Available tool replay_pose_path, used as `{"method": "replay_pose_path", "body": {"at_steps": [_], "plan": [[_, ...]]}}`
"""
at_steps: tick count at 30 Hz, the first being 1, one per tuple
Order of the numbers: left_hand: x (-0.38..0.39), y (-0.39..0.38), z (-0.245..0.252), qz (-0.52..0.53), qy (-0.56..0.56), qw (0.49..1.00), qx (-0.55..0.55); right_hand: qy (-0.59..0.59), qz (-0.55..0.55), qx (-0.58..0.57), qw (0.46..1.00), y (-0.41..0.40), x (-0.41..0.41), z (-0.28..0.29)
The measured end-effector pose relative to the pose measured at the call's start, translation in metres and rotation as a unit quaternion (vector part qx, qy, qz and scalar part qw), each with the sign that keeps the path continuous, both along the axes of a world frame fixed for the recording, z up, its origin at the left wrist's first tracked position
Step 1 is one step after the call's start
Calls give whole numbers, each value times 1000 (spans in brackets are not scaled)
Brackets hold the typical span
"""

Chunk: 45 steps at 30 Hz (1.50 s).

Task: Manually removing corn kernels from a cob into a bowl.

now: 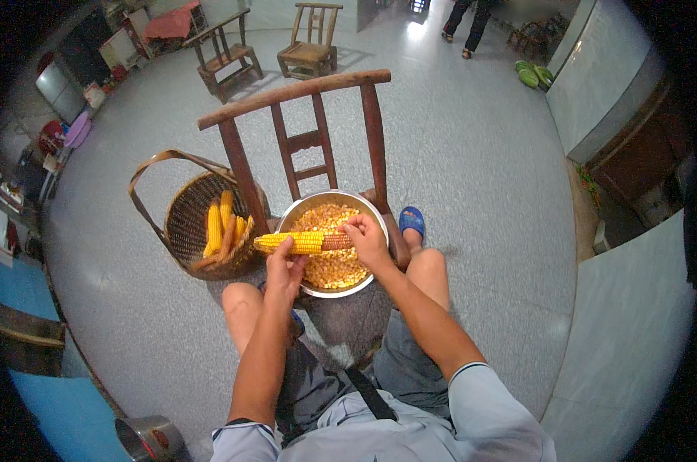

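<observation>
An ear of dried corn [302, 242] lies level in my left hand [285, 270], which grips it from below with the thumb on its side. Its left part bears yellow kernels; the right part is stripped to a reddish cob. At that bare end is my right hand [367, 239], its thumb and forefinger on the cob. Under both hands a round metal basin [342, 293] of loose corn kernels [337, 277] rests on the seat of a wooden chair [302, 92]. To the left, a woven basket [181, 213] holds several corn ears [214, 228] and what look like bare cobs.
Two low wooden chairs [307, 52] [227, 60] stand on the tiled floor beyond. A person [469, 26] is at the top right, near green gourds or melons [534, 75] by the wall. A metal pot [149, 439] is at the lower left.
</observation>
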<state>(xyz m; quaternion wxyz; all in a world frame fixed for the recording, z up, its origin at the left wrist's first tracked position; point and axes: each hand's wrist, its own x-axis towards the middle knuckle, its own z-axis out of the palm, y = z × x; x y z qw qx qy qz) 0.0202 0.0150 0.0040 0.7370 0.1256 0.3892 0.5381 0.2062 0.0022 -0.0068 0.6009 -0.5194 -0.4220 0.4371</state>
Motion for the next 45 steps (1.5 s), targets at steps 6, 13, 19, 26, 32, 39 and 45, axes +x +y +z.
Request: {"method": "replay_pose_path", "body": {"at_steps": [6,13,19,26,32,39,45], "plan": [[-4,1,-7,0,12,1000,23,-100,-14,-17,995,1,0,-4],[-1,-3,8,-39,39,998,15,-134,4,-13,991,-1,2,-4],[-1,-5,13,-23,28,999,27,-87,80,-22,993,-7,-8,9],[-1,-5,12,-17,43,999,26,-115,131,-13,985,-6,-9,5],[-2,-4,5,-21,45,998,26,-55,136,-44,988,-7,-9,2],[0,-4,6,-21,50,998,21,-111,159,-19,981,-4,-7,-8],[-1,-3,4,-30,37,999,23,-110,171,-10,979,-7,-6,-4]]}}
